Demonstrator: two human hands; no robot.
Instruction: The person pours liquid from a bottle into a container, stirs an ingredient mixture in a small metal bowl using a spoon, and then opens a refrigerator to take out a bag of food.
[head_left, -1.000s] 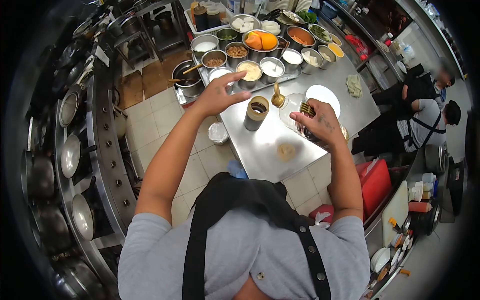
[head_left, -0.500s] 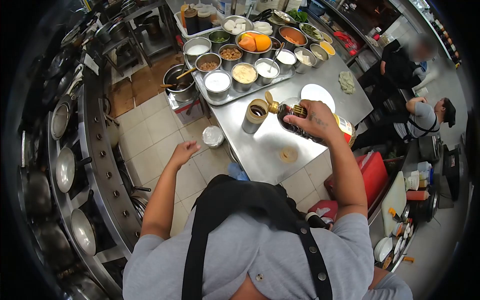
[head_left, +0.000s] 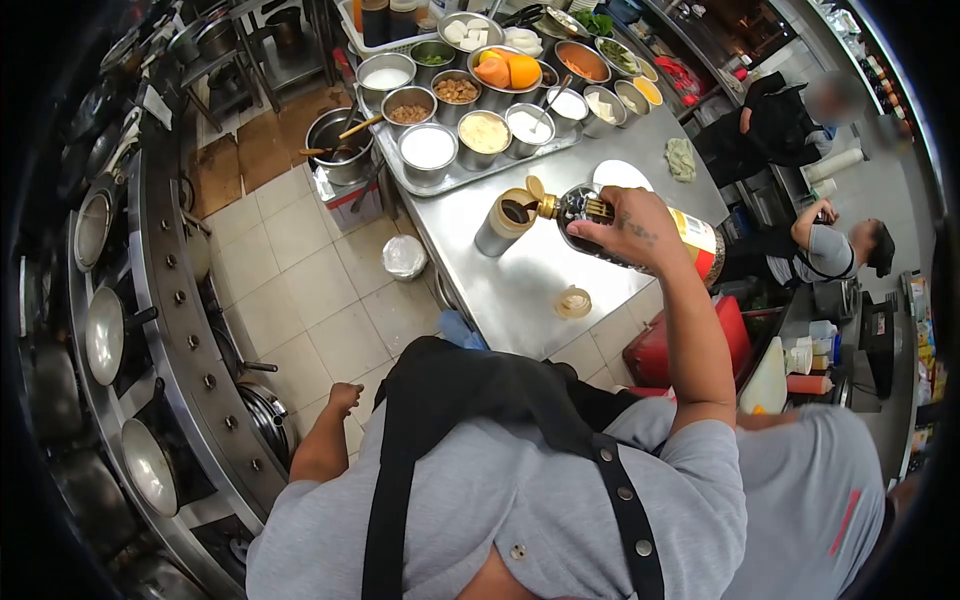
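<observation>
My right hand (head_left: 635, 225) is wrapped round a large sauce bottle (head_left: 698, 235) with dark contents and a yellow-and-red label. The bottle lies tipped to the left, its gold flip cap hanging open. Its neck meets the rim of a squeeze bottle (head_left: 500, 228), which stands without a lid on the steel table and has dark liquid inside. On the table nearer to me lies a translucent round lid (head_left: 572, 303). Low at my left side, away from the table, my left hand (head_left: 345, 398) is loosely curled with nothing visible in it.
A tray (head_left: 410, 185) of several metal containers with ingredients fills the table's far side. A white plate (head_left: 620, 176) and a cloth (head_left: 680, 160) lie beyond the bottle. Stoves with woks (head_left: 150, 465) run along the left. A person (head_left: 815, 240) stands at right; another leans close behind me.
The sauce bottle's mouth has come closer to the squeeze bottle and now reaches its rim. My left hand has dropped toward my body. A person in grey has appeared at lower right.
</observation>
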